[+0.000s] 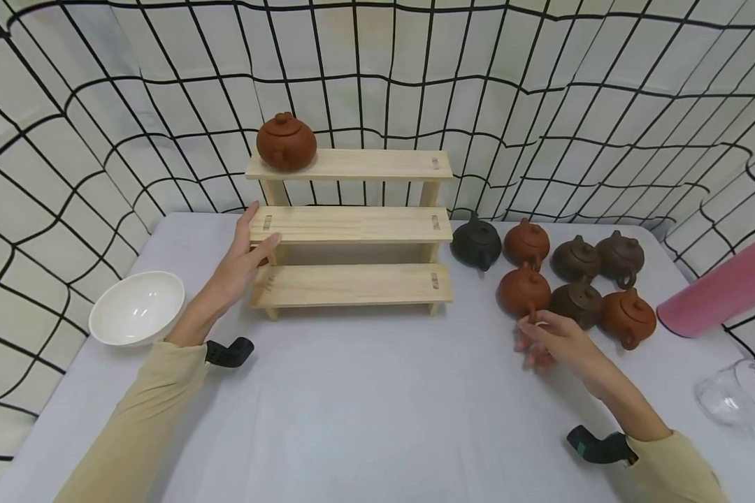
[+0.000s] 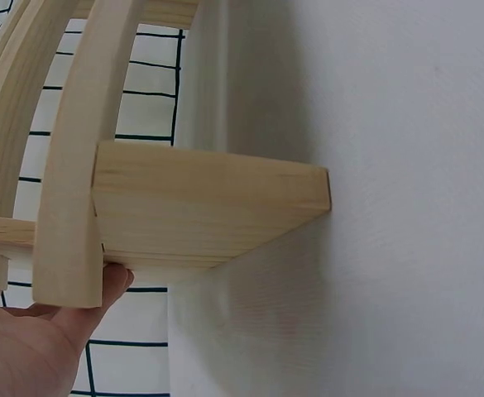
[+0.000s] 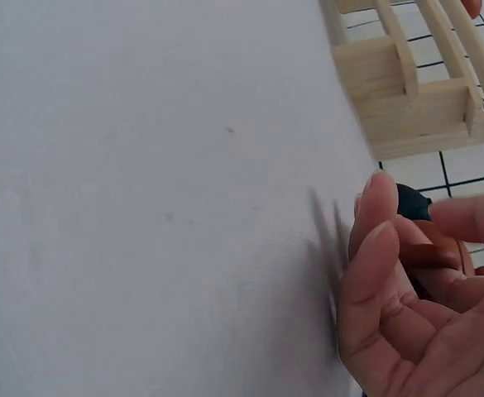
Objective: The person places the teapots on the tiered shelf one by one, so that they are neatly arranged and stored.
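Observation:
A three-tier wooden stand (image 1: 352, 225) is on the white table, and my left hand (image 1: 233, 269) grips the left end of its middle shelf. The left wrist view shows that hand (image 2: 39, 343) around the stand's side. Over at the right, my right hand (image 1: 566, 346) pinches the handle of a reddish-brown teapot (image 1: 521, 290), at the front left of a group of small teapots. In the right wrist view the fingers partly hide this teapot's handle (image 3: 428, 255). Another reddish-brown teapot (image 1: 286, 143) sits on the left end of the top shelf.
Around the held teapot stand a black teapot (image 1: 475, 243), brown ones (image 1: 575, 258) and more reddish ones (image 1: 628, 318). A white bowl (image 1: 138, 307) is at the left. A pink bottle (image 1: 723, 283) and a clear glass (image 1: 730, 395) lie at the right. Black wire mesh (image 1: 358, 77) encloses the table.

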`<control>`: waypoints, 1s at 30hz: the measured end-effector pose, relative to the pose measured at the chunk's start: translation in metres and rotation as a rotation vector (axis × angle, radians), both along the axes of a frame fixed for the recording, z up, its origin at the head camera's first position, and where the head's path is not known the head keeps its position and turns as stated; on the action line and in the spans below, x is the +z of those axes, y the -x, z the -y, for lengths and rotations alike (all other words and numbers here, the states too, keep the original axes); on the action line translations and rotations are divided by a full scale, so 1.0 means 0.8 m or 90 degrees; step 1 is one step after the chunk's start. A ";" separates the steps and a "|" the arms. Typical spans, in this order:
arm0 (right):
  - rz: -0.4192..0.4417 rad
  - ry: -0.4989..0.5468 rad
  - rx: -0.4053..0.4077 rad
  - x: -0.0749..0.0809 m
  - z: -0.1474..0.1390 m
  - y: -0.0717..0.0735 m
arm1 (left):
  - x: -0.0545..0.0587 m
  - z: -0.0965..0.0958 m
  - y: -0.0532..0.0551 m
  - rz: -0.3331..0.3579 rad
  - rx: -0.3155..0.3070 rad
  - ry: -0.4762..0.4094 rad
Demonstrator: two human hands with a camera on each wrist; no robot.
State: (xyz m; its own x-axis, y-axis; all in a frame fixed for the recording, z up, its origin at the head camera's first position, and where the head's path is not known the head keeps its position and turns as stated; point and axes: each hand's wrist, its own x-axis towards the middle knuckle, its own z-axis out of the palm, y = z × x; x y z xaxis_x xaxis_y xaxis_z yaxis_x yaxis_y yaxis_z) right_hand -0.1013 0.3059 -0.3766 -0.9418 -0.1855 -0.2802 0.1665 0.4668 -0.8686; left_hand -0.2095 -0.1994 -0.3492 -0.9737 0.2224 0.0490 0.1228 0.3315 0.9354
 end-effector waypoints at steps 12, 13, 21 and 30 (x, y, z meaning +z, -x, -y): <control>0.015 0.012 -0.008 -0.005 0.006 0.002 | 0.000 0.001 0.003 0.000 -0.005 -0.013; 0.015 0.012 -0.007 -0.006 0.006 0.002 | 0.001 0.001 0.003 0.002 -0.005 -0.014; 0.031 0.049 0.003 -0.006 0.007 0.005 | 0.005 0.001 0.007 0.039 0.002 -0.022; 0.077 0.127 -0.012 -0.002 0.009 0.012 | 0.004 0.001 0.009 -0.010 0.012 0.011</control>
